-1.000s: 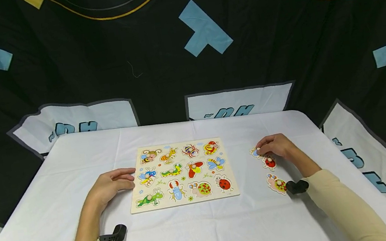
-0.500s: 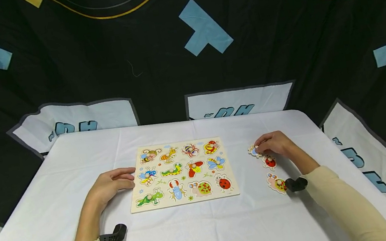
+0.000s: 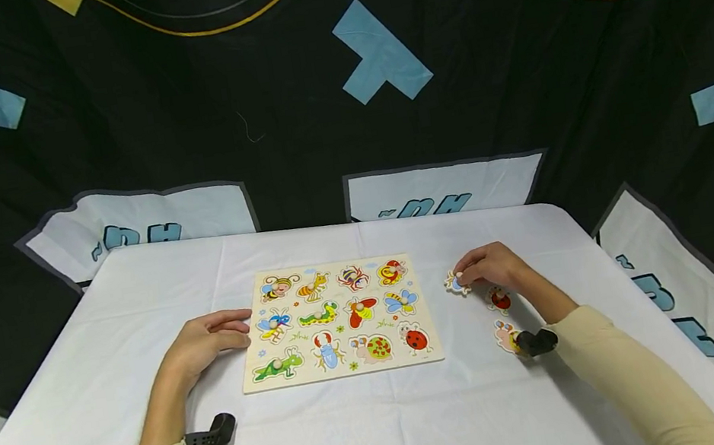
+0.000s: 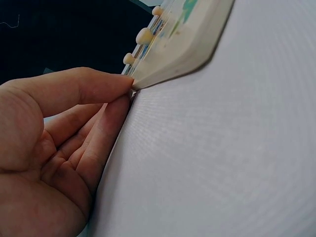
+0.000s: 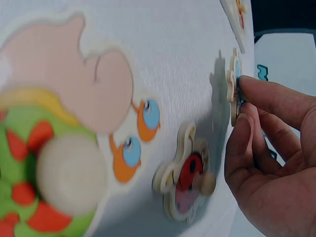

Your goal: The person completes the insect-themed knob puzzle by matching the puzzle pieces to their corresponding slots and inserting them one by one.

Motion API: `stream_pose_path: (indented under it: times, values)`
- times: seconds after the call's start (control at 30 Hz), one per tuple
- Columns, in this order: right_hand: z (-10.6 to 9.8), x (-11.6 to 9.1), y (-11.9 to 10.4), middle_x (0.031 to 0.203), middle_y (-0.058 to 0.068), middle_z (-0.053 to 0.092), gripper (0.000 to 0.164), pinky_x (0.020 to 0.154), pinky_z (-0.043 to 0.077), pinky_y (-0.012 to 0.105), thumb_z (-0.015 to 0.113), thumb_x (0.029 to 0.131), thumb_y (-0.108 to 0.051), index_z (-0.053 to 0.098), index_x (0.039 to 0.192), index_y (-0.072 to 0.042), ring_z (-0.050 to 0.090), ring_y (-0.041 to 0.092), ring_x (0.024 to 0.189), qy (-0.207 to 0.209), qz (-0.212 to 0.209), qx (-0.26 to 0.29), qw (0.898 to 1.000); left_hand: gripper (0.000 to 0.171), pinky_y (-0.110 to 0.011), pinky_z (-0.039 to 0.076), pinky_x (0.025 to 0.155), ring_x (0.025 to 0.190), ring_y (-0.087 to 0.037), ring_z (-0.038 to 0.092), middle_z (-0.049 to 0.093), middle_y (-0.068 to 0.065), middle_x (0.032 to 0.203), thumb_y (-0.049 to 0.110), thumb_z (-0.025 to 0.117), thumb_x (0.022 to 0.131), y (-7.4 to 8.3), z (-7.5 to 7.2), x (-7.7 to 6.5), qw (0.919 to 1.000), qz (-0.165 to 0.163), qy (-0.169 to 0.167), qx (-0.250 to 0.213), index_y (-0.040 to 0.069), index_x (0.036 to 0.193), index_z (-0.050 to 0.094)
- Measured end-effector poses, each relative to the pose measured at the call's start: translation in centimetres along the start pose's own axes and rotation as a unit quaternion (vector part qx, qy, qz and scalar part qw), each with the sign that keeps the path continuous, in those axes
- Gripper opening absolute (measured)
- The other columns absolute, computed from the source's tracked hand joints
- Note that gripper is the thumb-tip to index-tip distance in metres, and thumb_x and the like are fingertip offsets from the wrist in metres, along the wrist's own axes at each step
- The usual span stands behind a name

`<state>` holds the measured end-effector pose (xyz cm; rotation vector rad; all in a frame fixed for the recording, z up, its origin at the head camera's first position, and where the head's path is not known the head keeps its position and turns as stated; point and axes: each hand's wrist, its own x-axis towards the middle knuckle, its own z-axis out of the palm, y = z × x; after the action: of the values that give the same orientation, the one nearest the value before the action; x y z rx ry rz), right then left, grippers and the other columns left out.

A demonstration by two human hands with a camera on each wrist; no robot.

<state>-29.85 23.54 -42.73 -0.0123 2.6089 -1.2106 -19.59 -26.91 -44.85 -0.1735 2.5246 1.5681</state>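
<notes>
A wooden puzzle board (image 3: 252,363) with printed insects lies on the white table. My left hand (image 3: 200,343) is at its left edge; in the left wrist view the thumb and index fingertips touch the board's corner (image 4: 170,69), fingers fairly straight. My right hand (image 3: 491,265), right of the board, pinches a blue insect puzzle piece (image 3: 455,285) between thumb and fingers. In the right wrist view that piece (image 5: 232,88) stands off the cloth, its shadow beside it. Nearer me are a ladybug piece (image 3: 499,300) and a snail piece (image 3: 504,333), partly hidden by the wrist camera.
Wooden knobs (image 4: 144,36) stick up from several pieces in the board. White cloth (image 3: 334,441) covers the table. A black camera (image 3: 211,438) sits on the left wrist, another (image 3: 537,342) on the right. Behind hangs a black backdrop (image 3: 209,114) with blue and yellow patches.
My right hand has moved left, toward the board, with the blue insect puzzle piece, away from the ladybug piece. The left hand has stayed at the board's edge.
</notes>
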Motion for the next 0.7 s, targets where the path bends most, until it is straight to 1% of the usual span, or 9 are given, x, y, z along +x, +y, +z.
stream_pose_path:
  times: [0.23,0.47,0.7]
  values:
    - [1.2,0.1,-0.8,0.093,0.004,0.074,0.024,0.072,0.051,0.030,0.082,0.080,-0.015,0.079,0.101,-0.006,0.061,0.018,0.080,-0.010,-0.007,0.004,1.000,0.062,-0.026,0.041,0.092,0.095,-0.007,0.064,0.074,-0.004,0.107,0.016,0.081,0.082,0.0,0.0,0.1,1.0000,-0.001,0.003,0.001,0.006,0.139,0.061]
    - [2.5,-0.1,-2.3,0.096,0.003,0.074,0.023,0.072,0.050,0.032,0.082,0.079,-0.016,0.079,0.100,-0.009,0.060,0.018,0.080,-0.023,-0.013,-0.002,1.000,0.062,-0.024,0.042,0.090,0.095,-0.006,0.064,0.074,-0.003,0.108,0.017,0.081,0.082,-0.1,0.0,0.1,1.0000,-0.002,0.003,0.003,0.006,0.139,0.061]
    - [3.7,-0.4,-3.5,0.090,0.003,0.074,0.021,0.070,0.049,0.032,0.083,0.078,-0.012,0.079,0.098,-0.006,0.058,0.016,0.074,-0.043,-0.035,0.000,0.998,0.062,-0.032,0.040,0.095,0.095,-0.007,0.064,0.074,-0.004,0.108,0.016,0.081,0.082,-0.1,0.1,0.1,1.0000,-0.005,0.002,0.000,0.006,0.140,0.061]
